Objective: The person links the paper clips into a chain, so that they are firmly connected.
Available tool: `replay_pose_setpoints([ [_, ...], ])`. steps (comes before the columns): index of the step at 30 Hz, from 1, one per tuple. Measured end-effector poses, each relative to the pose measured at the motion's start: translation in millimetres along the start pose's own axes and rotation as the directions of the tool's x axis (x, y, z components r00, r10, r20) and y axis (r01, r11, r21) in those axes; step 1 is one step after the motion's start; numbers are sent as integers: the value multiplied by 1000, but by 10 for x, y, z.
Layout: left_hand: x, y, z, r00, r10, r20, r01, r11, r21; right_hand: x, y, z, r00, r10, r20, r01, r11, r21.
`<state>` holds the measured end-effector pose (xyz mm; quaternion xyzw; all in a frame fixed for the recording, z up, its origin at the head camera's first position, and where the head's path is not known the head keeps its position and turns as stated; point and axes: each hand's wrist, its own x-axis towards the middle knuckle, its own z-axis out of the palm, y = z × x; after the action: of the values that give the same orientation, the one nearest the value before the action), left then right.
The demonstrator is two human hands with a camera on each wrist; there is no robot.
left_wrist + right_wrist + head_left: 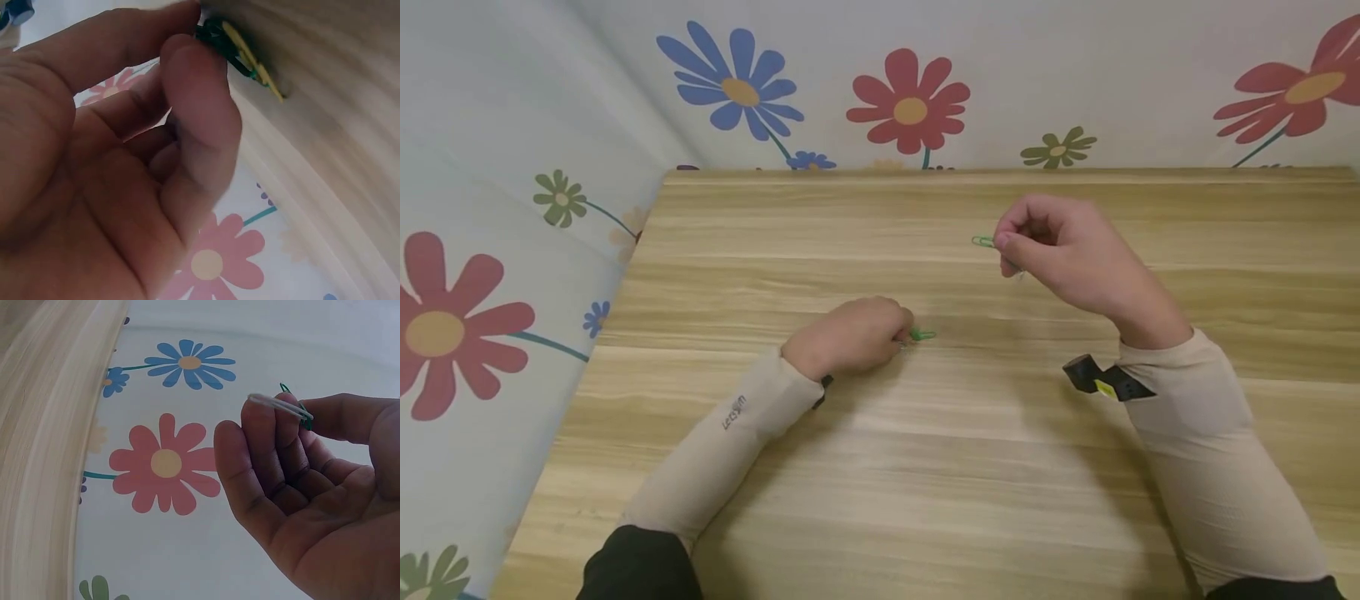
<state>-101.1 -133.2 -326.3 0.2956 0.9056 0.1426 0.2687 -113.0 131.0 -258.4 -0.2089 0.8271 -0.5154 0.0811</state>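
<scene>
Thumb and forefinger of my right hand (1075,250) pinch a green paper clip (982,241) above the far part of the table. A whitish paper clip (278,405) hangs at the same fingertips in the right wrist view, seemingly hooked to the green clip (284,388). Lower and to the left, my left hand (853,333) pinches a green paper clip (927,335) close to the tabletop. From the left wrist, dark green wire (219,39) and a yellow clip (253,59) show at those fingertips. Whether these are linked is hidden by the fingers.
The wood-grain table (925,483) spreads under both arms. Its far edge meets a white flower-patterned cloth (1135,75), which also hangs along the left side. A small black device (1108,379) sits on the right sleeve cuff.
</scene>
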Motion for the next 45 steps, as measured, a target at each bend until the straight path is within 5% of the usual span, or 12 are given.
replay_pose_setpoints([
  [5, -13, -47, -79, 998, 34, -55, -35, 999, -24, 15, 27, 39, 1000, -1, 11, 1, 1000, -14],
  [11, -97, -63, -237, 990, 46, -132, -67, 985, -160, 42, 55, 140, 998, -6, 70, 7, 1000, -8],
  [18, -372, 82, -439, 992, -51, -114, 51, 999, -5, 35, 37, 212, 990, 33, 138, -38, 999, 32],
  [26, -556, 172, -558, 994, 23, -105, -27, 999, -35, 62, 88, 346, 963, 4, 271, -54, 983, 178],
  [30, -630, 213, -609, 986, 103, -131, -123, 979, -161, 81, 121, 419, 926, -83, 369, -60, 932, 359],
  [36, -653, 198, -656, 944, 203, -262, -268, 932, -245, 104, 194, 601, 847, -238, 475, -149, 751, 643],
  [41, -658, 225, -674, 928, 237, -289, -315, 912, -263, 134, 233, 637, 832, -327, 448, -156, 636, 755],
  [43, -662, 238, -683, 933, 221, -285, -299, 916, -269, 130, 217, 605, 840, -316, 441, -140, 659, 739],
  [45, -665, 246, -692, 948, 176, -265, -250, 928, -276, 108, 172, 554, 864, -277, 420, -96, 729, 678],
])
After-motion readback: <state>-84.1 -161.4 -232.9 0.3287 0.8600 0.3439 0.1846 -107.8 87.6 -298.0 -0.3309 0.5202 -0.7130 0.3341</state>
